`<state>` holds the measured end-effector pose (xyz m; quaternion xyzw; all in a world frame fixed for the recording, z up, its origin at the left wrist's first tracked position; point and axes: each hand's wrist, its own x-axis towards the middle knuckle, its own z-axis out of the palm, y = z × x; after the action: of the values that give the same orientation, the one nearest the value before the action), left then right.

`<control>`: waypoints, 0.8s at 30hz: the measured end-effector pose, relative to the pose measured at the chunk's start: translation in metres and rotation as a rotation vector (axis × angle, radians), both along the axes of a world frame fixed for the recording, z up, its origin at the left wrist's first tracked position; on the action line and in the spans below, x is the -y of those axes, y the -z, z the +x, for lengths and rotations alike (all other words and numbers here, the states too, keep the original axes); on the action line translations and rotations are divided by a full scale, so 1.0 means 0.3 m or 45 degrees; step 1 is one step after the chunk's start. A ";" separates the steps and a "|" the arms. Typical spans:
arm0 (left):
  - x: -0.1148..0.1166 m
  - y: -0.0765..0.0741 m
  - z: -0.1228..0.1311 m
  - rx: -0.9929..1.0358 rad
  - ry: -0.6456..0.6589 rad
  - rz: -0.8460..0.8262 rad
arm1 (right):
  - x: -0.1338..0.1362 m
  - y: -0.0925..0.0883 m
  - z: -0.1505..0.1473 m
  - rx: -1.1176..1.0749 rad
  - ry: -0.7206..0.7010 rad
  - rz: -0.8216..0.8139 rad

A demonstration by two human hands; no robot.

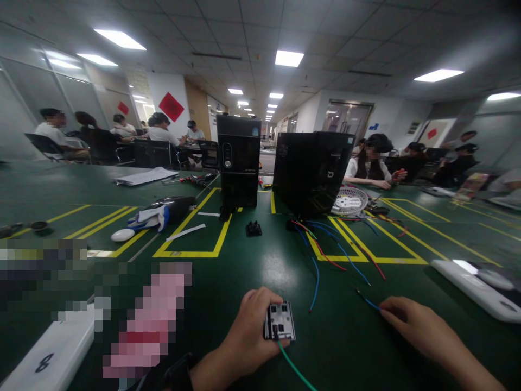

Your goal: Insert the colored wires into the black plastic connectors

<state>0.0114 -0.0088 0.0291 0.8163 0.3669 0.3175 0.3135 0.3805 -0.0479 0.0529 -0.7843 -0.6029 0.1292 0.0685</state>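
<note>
My left hand is closed around a small square electrical module, grey with dark square openings on the face that shows; its exact kind is unclear. A green wire runs out of its lower edge toward the bottom of the view. To the right, my right hand pinches a short blue wire between thumb and fingertips. The wire's dark tip points up and left, apart from the module. Loose red wires and blue wires lie on the table beyond my hands.
Two black computer cases stand across the green table. A small black part lies before them. Gloves and paper strips lie left; white devices flank me. People sit at tables behind.
</note>
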 end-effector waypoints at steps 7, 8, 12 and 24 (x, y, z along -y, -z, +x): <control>0.001 -0.003 -0.001 -0.001 -0.017 -0.007 | 0.024 0.020 0.118 -0.058 0.129 -0.144; 0.002 -0.004 -0.001 -0.003 -0.019 -0.013 | 0.028 0.023 0.134 -0.064 0.158 -0.162; 0.000 -0.003 -0.001 -0.010 -0.020 -0.018 | 0.042 0.034 0.185 -0.089 0.241 -0.124; -0.001 0.012 0.005 0.006 -0.014 0.012 | 0.036 0.084 0.263 0.006 0.429 0.062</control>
<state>0.0129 -0.0085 0.0254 0.8151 0.3690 0.3227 0.3087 0.4594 -0.0588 0.0277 -0.8727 -0.4660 0.0992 0.1067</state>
